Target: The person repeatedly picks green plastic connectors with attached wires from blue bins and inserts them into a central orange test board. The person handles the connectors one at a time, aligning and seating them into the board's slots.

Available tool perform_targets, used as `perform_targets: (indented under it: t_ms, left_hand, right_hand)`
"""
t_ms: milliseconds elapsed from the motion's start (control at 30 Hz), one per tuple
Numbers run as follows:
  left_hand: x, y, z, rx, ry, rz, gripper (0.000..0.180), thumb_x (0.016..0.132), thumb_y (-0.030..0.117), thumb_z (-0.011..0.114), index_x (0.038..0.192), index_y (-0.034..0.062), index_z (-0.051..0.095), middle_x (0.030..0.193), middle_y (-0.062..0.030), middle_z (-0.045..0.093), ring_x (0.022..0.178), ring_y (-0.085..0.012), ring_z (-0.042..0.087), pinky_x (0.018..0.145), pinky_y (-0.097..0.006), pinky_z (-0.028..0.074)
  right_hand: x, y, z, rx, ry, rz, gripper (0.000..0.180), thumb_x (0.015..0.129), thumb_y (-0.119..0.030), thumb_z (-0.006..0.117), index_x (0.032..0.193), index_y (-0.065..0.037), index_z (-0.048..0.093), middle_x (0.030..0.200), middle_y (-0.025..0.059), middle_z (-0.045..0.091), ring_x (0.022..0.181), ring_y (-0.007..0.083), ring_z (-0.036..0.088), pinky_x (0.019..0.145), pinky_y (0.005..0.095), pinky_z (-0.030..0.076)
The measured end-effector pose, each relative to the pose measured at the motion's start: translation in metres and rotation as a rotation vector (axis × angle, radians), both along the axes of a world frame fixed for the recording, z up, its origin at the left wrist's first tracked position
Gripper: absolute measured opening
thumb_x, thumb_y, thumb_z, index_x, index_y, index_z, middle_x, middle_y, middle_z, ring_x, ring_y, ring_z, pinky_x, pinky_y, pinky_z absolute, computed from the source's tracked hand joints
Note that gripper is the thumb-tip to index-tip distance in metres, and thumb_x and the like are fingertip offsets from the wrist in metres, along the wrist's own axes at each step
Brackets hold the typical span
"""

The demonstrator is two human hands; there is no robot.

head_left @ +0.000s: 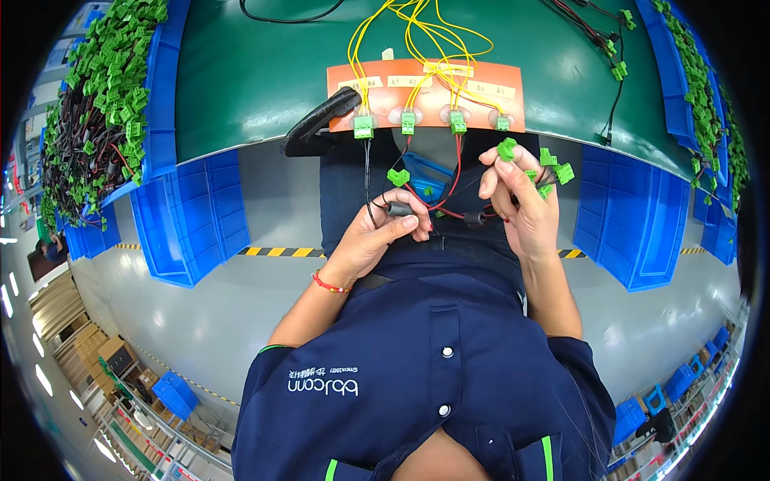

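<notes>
The person stands at a green bench (257,88), both hands raised just near of its edge. The left hand (377,236) has its grip closed on a small dark cylindrical piece (400,209) threaded on a black and red wire harness (449,210). One green connector (398,176) of that harness hangs just above the left fingers. The right hand (521,208) is closed around a bunch of green connectors (553,170), with one more green plug (507,148) pinched at the fingertips. The harness runs between the two hands and up to the bench edge.

On the bench, directly beyond the hands, lies an orange test board (481,100) with four green sockets (409,123) along its near edge and yellow wires (417,32) rising from it. A black handle-like part (321,120) rests to the left of the board. Blue bins (188,216) flank the bench on both sides; the far-left bin holds a heap of finished harnesses with green connectors (96,104). A red cord bracelet (327,284) sits on the left wrist.
</notes>
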State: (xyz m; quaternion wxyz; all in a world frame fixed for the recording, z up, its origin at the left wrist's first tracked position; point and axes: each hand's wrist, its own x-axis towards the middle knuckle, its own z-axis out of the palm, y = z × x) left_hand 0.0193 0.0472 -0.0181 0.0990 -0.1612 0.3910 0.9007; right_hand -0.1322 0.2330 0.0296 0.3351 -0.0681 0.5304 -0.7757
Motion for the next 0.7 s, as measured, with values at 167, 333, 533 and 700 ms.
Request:
perform_targets:
  t_ms: [167,333,533,700]
  left_hand:
    - [0.001,0.005,0.0,-0.085,-0.027,0.025,0.035,0.095,0.014,0.066,0.125,0.006,0.053,0.098,-0.0093,0.064,0.089,-0.0166,0.063,0.083,-0.031,0.049]
    - [0.0,0.004,0.005,-0.142,-0.071,0.054,0.045,0.096,0.016,0.064,0.135,0.0072,0.046,0.098,-0.0086,0.064,0.089,-0.0151,0.062,0.083,-0.029,0.048]
    - [0.002,0.0,-0.003,-0.184,-0.088,0.04,0.041,0.097,0.016,0.062,0.135,0.0067,0.047,0.099,-0.0085,0.065,0.09,-0.0149,0.062,0.083,-0.029,0.049]
    - [0.007,-0.004,-0.018,-0.646,-0.043,-0.1,0.03,0.098,0.014,0.061,0.125,0.0032,0.058,0.1,-0.0068,0.066,0.089,-0.0143,0.063,0.083,-0.029,0.049]
  right_hand:
    - [-0.004,-0.011,0.003,0.099,-0.058,-0.084,0.016,0.097,-0.016,0.06,0.095,-0.001,0.067,0.062,-0.0024,0.053,0.052,0.002,0.039,0.046,0.0206,0.024]
    - [-0.004,-0.011,-0.003,0.075,-0.108,-0.136,0.014,0.095,-0.013,0.058,0.087,-0.003,0.064,0.057,-0.0038,0.048,0.047,0.002,0.035,0.044,0.0209,0.024]
    - [-0.003,-0.011,-0.002,0.041,-0.17,-0.198,0.016,0.094,-0.013,0.056,0.087,-0.002,0.064,0.054,-0.004,0.044,0.042,0.0035,0.031,0.042,0.0226,0.023]
    - [0.005,-0.017,-0.002,-0.004,-0.198,-0.249,0.019,0.096,-0.015,0.055,0.089,0.0,0.065,0.053,-0.0043,0.042,0.042,0.0042,0.031,0.043,0.0234,0.024]
